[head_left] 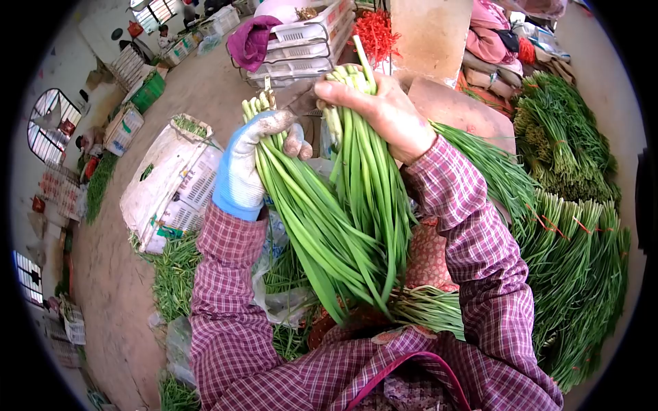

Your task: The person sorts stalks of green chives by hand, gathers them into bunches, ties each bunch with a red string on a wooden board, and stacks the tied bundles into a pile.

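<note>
My left hand (243, 164), in a white and blue work glove with dirty fingertips, is closed around a bunch of garlic chives (312, 216). Bare, my right hand (391, 113) grips a second bunch of garlic chives (363, 161) just below its pale cut ends. Both bunches are held up in front of my chest, stem ends away from me. Their long flat green leaves hang toward my lap and overlap there. One thick stalk (364, 60) sticks out above the others by my right thumb.
Tied chive bundles (576, 274) are piled at the right, with more bundles (565, 127) behind. Stacked white crates (301, 41) and red ties (376, 34) stand ahead. A white-covered crate (161, 171) is on the left, beside loose greens (175, 274) on the floor. People sit farther back.
</note>
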A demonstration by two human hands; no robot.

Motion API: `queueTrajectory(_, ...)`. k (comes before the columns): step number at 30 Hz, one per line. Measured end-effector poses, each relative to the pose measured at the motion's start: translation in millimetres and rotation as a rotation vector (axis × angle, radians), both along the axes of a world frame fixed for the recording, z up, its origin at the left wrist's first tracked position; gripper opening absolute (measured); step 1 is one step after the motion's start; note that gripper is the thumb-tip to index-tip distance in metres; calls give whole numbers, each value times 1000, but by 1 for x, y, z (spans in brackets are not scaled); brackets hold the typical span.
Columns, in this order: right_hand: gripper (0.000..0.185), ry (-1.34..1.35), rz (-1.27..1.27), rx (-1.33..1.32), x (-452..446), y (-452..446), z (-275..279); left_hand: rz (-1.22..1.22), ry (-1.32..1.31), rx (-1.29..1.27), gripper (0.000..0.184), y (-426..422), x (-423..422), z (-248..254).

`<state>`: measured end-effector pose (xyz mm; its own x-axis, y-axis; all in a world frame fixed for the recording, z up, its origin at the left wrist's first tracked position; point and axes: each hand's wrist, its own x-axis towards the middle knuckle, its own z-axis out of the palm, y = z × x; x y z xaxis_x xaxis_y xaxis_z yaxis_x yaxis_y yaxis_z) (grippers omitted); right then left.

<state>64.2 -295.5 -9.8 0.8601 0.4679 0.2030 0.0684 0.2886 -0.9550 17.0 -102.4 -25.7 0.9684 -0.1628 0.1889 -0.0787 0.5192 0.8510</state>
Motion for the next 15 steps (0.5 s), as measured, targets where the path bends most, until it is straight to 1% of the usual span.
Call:
queueTrajectory(1,28,-15,57,47,1,4,1,-12,30,13,17,2,-1,0)
queueTrajectory(2,28,-17,57,46,-2,5,1,-12,28,12,17,2,-3,-4)
queueTrajectory(4,27,172,198,117,-10,8,-3,17,182,-88,17,-4,-10,-16)
queueTrajectory(5,24,96,112,59,-10,13,-13,113,156,-99,23,-19,-14,-19)
queueTrajectory(6,25,121,122,122,-17,14,-19,79,237,-223,31,-10,-8,-48)
queueTrajectory(7,27,130,95,158,-20,17,-28,36,271,-273,32,-11,-11,-57)
queueTrajectory(8,28,144,69,192,-23,22,-39,-5,309,-324,33,-14,-16,-63)
queueTrajectory(9,32,109,26,199,-24,26,-47,-14,264,-322,34,-17,-20,-66)
queueTrajectory(10,33,87,-6,211,-26,29,-54,-21,274,-352,36,-23,-24,-69)
queueTrajectory(12,42,56,-30,185,-29,31,-62,-100,286,-424,38,-20,-24,-77)
queueTrajectory(13,47,-119,-137,85,-28,31,-66,-103,284,-426,38,-22,-25,-78)
queueTrajectory(14,53,-293,-243,-16,-27,31,-69,-50,298,-407,38,-26,-28,-78)
queueTrajectory(15,71,-379,-308,-128,-28,28,-64,6,312,-387,38,-27,-30,-77)
